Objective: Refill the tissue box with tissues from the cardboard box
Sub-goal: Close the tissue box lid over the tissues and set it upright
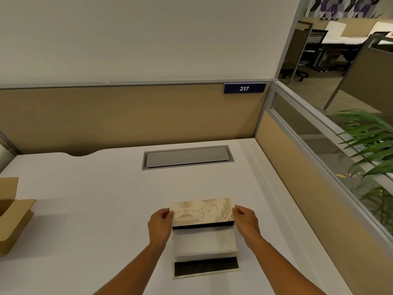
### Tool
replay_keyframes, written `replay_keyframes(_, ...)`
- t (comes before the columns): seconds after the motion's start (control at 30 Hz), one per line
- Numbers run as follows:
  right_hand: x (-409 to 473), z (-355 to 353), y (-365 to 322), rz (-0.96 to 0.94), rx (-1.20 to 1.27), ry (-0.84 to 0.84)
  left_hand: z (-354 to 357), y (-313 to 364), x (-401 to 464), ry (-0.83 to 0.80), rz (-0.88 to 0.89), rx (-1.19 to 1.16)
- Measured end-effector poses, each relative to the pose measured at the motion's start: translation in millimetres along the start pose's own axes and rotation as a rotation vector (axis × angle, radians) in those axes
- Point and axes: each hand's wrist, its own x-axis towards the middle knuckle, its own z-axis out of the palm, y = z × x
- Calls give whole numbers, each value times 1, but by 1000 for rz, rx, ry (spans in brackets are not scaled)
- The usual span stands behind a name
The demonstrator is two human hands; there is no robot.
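Note:
A cream tissue box [202, 211] with a gold ornamental pattern stands on the white desk [95, 209], its near side open. A flap with a black inner strip [206, 266] lies flat toward me. White tissues [204, 240] stick out of the opening. My left hand [160, 225] grips the box's left end and my right hand [246, 220] grips its right end. The open brown cardboard box [12, 216] sits at the desk's far left edge, partly cut off; its contents are hidden.
A grey cable hatch [187, 156] is set into the desk behind the tissue box. Tan partition panels [127, 116] close the back and right sides, with a "217" sign [244, 88]. A green plant [370, 145] stands beyond the glass on the right.

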Motion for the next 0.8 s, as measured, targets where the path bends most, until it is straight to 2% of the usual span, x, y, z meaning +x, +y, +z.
replay_keyframes(0.47, -34, -23, 40, -17, 23, -66, -24, -24, -45, -86, -14, 8)
replay_keyframes(0.6, -48, -26, 50, 33, 50, -42, -30, -36, -58, -119, -65, -59)
replay_keyframes(0.8, -66, -25, 59, 149, 132, -11, -27, -46, -77, -56, -136, -167)
